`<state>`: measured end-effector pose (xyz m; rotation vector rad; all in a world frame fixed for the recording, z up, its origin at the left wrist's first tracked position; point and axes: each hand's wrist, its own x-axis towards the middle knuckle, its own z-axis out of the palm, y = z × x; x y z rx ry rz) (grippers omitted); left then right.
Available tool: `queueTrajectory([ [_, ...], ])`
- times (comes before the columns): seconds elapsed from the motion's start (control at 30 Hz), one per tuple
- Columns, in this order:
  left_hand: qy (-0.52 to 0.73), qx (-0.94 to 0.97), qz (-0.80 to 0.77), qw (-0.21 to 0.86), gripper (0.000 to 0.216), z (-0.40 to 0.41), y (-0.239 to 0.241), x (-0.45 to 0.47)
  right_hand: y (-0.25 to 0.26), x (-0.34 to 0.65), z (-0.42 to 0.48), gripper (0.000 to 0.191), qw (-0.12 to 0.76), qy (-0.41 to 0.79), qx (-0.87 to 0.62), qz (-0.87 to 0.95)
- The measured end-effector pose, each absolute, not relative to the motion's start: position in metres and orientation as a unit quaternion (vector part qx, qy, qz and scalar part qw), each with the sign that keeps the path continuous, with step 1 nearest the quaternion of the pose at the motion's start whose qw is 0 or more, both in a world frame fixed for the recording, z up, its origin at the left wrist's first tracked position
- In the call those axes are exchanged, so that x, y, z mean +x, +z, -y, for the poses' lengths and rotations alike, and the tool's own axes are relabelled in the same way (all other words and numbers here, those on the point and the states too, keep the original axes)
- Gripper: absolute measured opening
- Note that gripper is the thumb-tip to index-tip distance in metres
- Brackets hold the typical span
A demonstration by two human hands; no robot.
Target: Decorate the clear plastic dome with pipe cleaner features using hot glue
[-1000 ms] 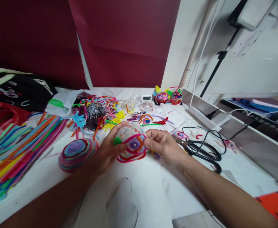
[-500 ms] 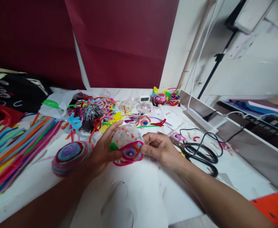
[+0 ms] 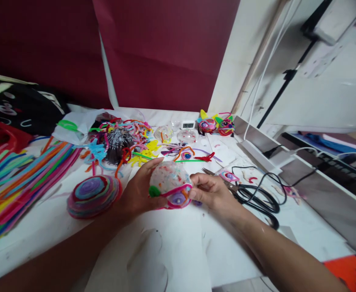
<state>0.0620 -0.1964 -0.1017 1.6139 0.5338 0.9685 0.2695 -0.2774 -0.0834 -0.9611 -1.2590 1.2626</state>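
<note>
Between my hands is a clear plastic ball (image 3: 169, 177) with specks of colour on it. Bent pipe cleaners form a pink-edged eye shape with a purple centre (image 3: 178, 198) on its near side, and a green pipe-cleaner coil (image 3: 154, 191) sits at its left. My left hand (image 3: 141, 190) wraps round the ball's left side, thumb across the front. At the right corner of the pink edge, my right hand (image 3: 206, 190) pinches with thumb and forefinger. Just right of that hand lie black-handled scissors (image 3: 255, 198).
Loose pipe cleaners (image 3: 28, 182) fan out on the left beside a striped coiled dome (image 3: 94, 194). Behind are a heap of coloured pieces (image 3: 119, 142), a small digital clock (image 3: 188, 125) and two finished-looking colourful masks (image 3: 216, 123). A black cable (image 3: 264, 174) loops near the scissors.
The ball has tilted a little, so less of the eye's lower pink edge shows. Both hands keep their hold, and the whole view has shifted slightly.
</note>
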Motion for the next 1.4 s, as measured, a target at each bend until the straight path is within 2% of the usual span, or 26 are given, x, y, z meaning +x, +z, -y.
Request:
queueTrajectory([
  [0.17,0.407,0.697,-0.21,0.551,0.084,0.196,-0.105,0.061,-0.084,0.272,0.278,0.036,0.526,0.524,-0.405,0.534],
  [0.47,0.4,0.679,-0.223,0.573,0.086,0.203,-0.104,0.061,-0.087,0.274,0.28,0.032,0.521,0.517,-0.404,0.546],
  [0.7,0.421,0.646,-0.261,0.581,0.094,0.209,-0.102,0.066,-0.088,0.273,0.28,0.036,0.523,0.513,-0.41,0.543],
  [1.0,0.413,0.692,-0.269,0.528,0.09,0.205,-0.099,0.062,-0.087,0.27,0.282,0.034,0.531,0.506,-0.406,0.545],
  [1.4,0.403,0.676,-0.26,0.56,0.089,0.205,-0.099,0.063,-0.087,0.27,0.282,0.035,0.532,0.504,-0.413,0.541],
])
